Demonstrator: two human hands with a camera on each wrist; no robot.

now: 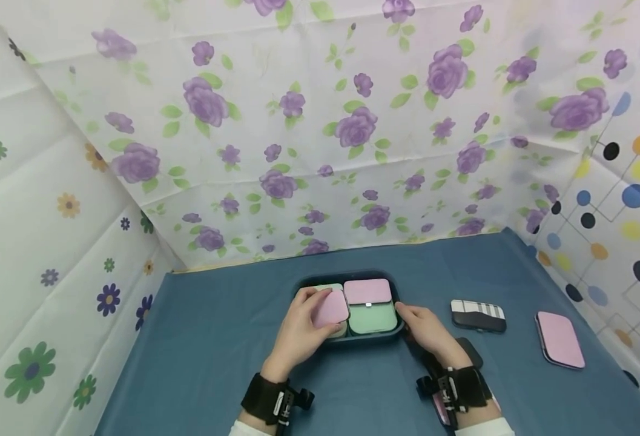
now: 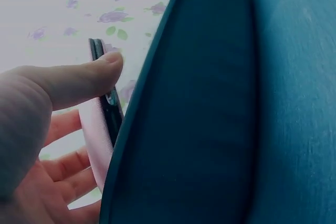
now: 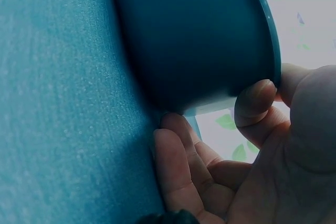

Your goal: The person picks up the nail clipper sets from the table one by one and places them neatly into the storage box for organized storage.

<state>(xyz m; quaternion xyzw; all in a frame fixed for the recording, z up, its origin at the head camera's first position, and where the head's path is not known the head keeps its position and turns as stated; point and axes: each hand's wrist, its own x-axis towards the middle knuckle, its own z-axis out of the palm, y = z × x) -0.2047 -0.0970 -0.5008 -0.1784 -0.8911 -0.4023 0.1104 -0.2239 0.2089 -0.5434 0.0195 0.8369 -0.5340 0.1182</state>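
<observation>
My left hand (image 1: 295,327) holds a flat pink case (image 1: 332,307) by its edges, thumb on the near side and fingers on the far side. The left wrist view shows the case's dark edge and small metal clasp (image 2: 111,98). The case is over the left half of a dark blue plastic bin (image 1: 347,341), partly covering light green (image 1: 330,286) beneath it. In the bin's right half lie a pink panel (image 1: 367,290) and a green one (image 1: 373,318), with a small clasp between them. My right hand (image 1: 428,328) pinches the bin's right rim between thumb and fingers.
On the blue cloth to the right lie a black-and-white case (image 1: 478,316) and another pink case (image 1: 559,340). A dark rounded item (image 1: 469,351) and a pink-edged item (image 1: 441,409) are partly hidden by my right forearm. Patterned sheets (image 1: 320,133) stand behind and at both sides.
</observation>
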